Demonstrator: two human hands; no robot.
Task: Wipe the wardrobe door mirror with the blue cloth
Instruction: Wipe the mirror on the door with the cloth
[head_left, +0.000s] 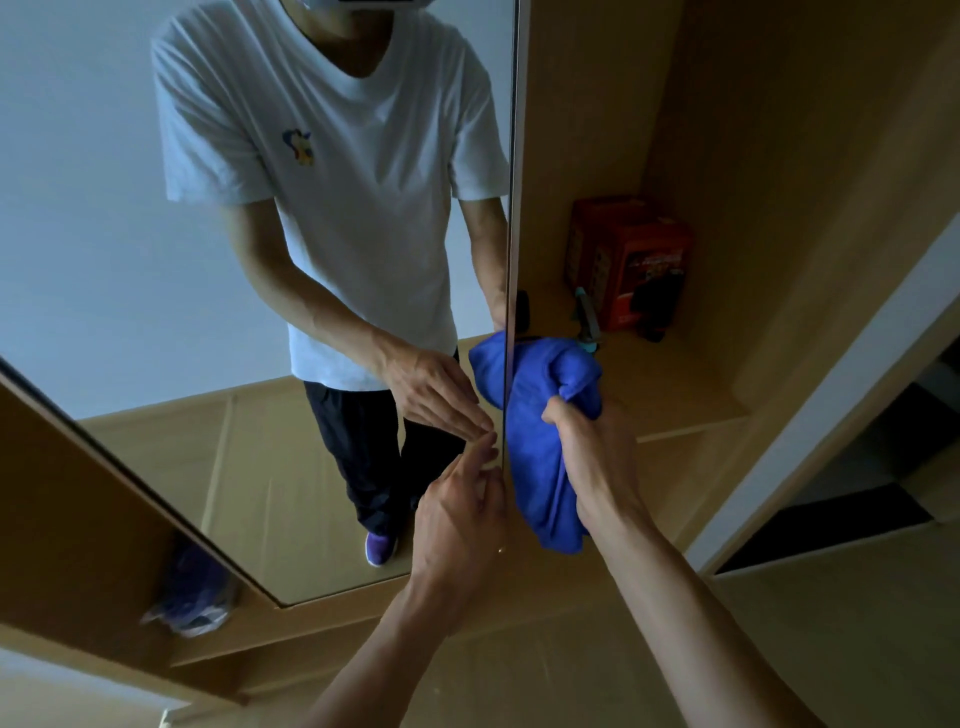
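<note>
Our left hand (460, 519) is touching the wardrobe door mirror (208, 260) at its right edge, fingers straight and close together. Just right of that edge, our right hand (592, 457) is gripping the bunched, plush blue cloth (540, 410), fingers curled around it. We are judging the wiping barely begun on the mirror's smooth surface. Beyond the mirror, a red box (628, 260) is sitting on a wooden shelf (675, 384).
</note>
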